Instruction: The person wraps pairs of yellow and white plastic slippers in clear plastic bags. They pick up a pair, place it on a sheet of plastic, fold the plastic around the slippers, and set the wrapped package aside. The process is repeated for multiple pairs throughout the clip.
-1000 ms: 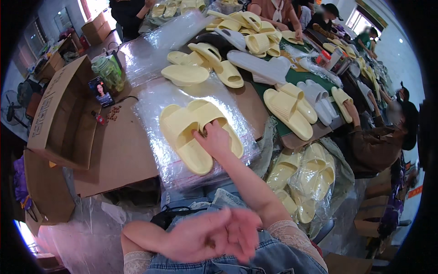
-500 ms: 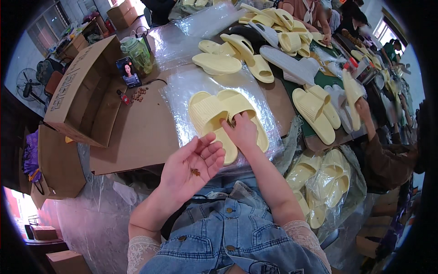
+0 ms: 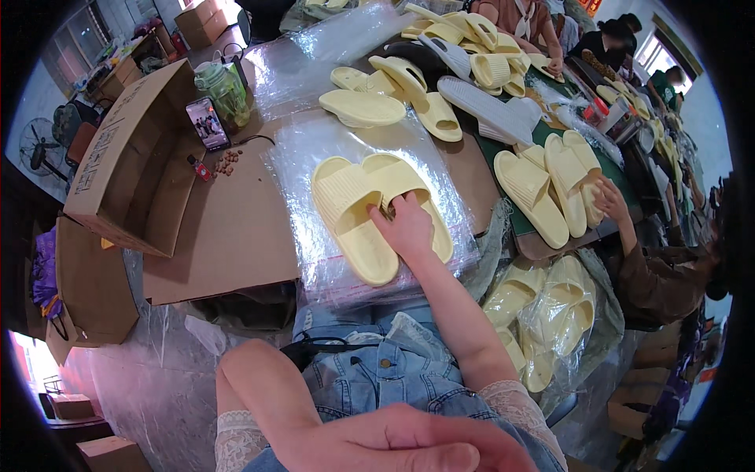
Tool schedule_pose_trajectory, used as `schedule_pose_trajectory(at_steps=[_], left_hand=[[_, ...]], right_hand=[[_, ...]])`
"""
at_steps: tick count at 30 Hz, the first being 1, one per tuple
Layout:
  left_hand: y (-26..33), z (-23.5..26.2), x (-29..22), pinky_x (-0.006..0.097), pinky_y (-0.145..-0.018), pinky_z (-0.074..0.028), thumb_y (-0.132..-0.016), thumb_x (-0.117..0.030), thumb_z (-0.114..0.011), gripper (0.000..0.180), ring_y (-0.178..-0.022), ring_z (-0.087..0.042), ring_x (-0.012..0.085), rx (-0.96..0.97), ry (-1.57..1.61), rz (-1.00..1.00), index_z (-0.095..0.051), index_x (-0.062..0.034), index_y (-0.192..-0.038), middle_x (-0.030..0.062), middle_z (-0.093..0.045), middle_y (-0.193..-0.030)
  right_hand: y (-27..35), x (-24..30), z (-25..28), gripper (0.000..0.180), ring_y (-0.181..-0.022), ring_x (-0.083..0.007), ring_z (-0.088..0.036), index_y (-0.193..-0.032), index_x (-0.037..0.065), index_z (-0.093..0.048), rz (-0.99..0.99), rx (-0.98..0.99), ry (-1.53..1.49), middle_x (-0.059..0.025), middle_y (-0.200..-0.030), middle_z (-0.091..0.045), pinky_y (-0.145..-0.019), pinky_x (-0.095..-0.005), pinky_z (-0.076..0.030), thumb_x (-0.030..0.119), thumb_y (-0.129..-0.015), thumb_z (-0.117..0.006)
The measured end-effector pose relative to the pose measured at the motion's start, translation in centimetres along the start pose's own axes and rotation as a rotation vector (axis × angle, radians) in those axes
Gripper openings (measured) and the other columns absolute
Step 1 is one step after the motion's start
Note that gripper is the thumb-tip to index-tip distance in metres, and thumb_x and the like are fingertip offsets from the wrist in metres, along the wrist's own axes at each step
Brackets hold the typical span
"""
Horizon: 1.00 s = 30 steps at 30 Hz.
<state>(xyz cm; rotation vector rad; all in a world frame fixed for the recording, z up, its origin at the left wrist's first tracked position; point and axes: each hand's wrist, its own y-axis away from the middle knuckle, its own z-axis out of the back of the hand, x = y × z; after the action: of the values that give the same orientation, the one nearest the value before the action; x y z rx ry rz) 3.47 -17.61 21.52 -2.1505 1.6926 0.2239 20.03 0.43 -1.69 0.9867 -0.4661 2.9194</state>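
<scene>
A pair of pale yellow slide slippers [image 3: 366, 250] lies side by side, toes away from me, on a stack of clear plastic bags [image 3: 292, 169]. My right hand [image 3: 410, 228] reaches in where the two straps meet, thumb at the left slipper and fingers at the right one, gripping their inner sides. Its fingertips are partly hidden, and a small dark patch shows between thumb and forefinger. My left hand [image 3: 409, 440] is raised close at the bottom edge, thumb toward me. Its palm and fingertips are hidden or cut off, so what it holds does not show.
An open cardboard box [image 3: 130, 157], a lit phone [image 3: 207, 124], a green jug [image 3: 224, 90], a small red bottle [image 3: 199, 167] and brown nut-like bits [image 3: 227, 161] are at left. Loose slippers [image 3: 362, 108] lie beyond. A co-worker's hand [image 3: 612, 198] touches slippers at right. Bagged slippers [image 3: 550, 315] hang below.
My left hand has come from beside the slippers, palm up with brown bits, toward me and the bottom edge. My right hand stays at the slippers. At right, the co-worker's slipper has been lowered.
</scene>
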Motion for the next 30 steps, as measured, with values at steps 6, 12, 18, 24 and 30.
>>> schedule_pose_trajectory(at_steps=[6, 12, 18, 24, 30], left_hand=[[0.2, 0.8, 1.7, 0.038, -0.109, -0.045, -0.113, -0.032, -0.032, 0.053, -0.131, -0.054, 0.0290, 0.123, -0.011, -0.096, -0.048, 0.0114, -0.139, 0.0214, -0.053, -0.141], [0.3, 0.5, 2.3, 0.039, -0.111, -0.043, -0.113, -0.031, -0.032, 0.054, -0.133, -0.052, 0.0300, 0.137, 0.073, -0.120, -0.047, 0.0130, -0.139, 0.0224, -0.051, -0.142], [0.7, 0.7, 2.3, 0.040, -0.111, -0.042, -0.113, -0.033, -0.031, 0.056, -0.132, -0.053, 0.0299, 0.099, 0.174, -0.024, -0.046, 0.0138, -0.139, 0.0231, -0.053, -0.141], [0.9, 0.8, 2.4, 0.040, -0.110, -0.044, -0.113, -0.034, -0.031, 0.057, -0.129, -0.056, 0.0284, 0.051, 0.184, 0.018, -0.047, 0.0126, -0.140, 0.0231, -0.056, -0.139], [0.8, 1.8, 0.8, 0.038, -0.099, -0.050, -0.112, -0.035, -0.030, 0.049, -0.111, -0.063, 0.0291, -0.021, 0.030, -0.028, -0.051, 0.0071, -0.127, 0.0220, -0.060, -0.123]], right_hand=[[0.0, -0.7, -0.6, 0.044, -0.081, -0.0359, -0.067, -0.113, 0.009, -0.069, 0.045, -0.025, 0.022, -0.0171, -0.099, -0.064, -0.069, -0.0470, -0.055, 0.045, -0.087, -0.072], [-0.1, -0.4, -0.2, 0.045, -0.080, -0.0359, -0.067, -0.113, 0.009, -0.069, 0.027, -0.005, 0.026, -0.0171, -0.099, -0.064, -0.068, -0.0473, -0.055, 0.045, -0.087, -0.072], [-0.1, -0.8, -0.8, 0.045, -0.079, -0.0355, -0.068, -0.111, 0.008, -0.069, 0.048, -0.046, 0.018, -0.0172, -0.097, -0.063, -0.069, -0.0476, -0.055, 0.046, -0.086, -0.072], [0.0, -0.5, -0.4, 0.044, -0.078, -0.0355, -0.068, -0.108, 0.008, -0.070, 0.026, -0.032, 0.009, -0.0165, -0.097, -0.063, -0.069, -0.0473, -0.055, 0.046, -0.086, -0.072], [-0.1, -0.5, -0.5, 0.044, -0.079, -0.0346, -0.068, -0.108, 0.008, -0.070, 0.030, -0.030, -0.006, -0.0155, -0.095, -0.063, -0.069, -0.0463, -0.055, 0.045, -0.086, -0.073]])
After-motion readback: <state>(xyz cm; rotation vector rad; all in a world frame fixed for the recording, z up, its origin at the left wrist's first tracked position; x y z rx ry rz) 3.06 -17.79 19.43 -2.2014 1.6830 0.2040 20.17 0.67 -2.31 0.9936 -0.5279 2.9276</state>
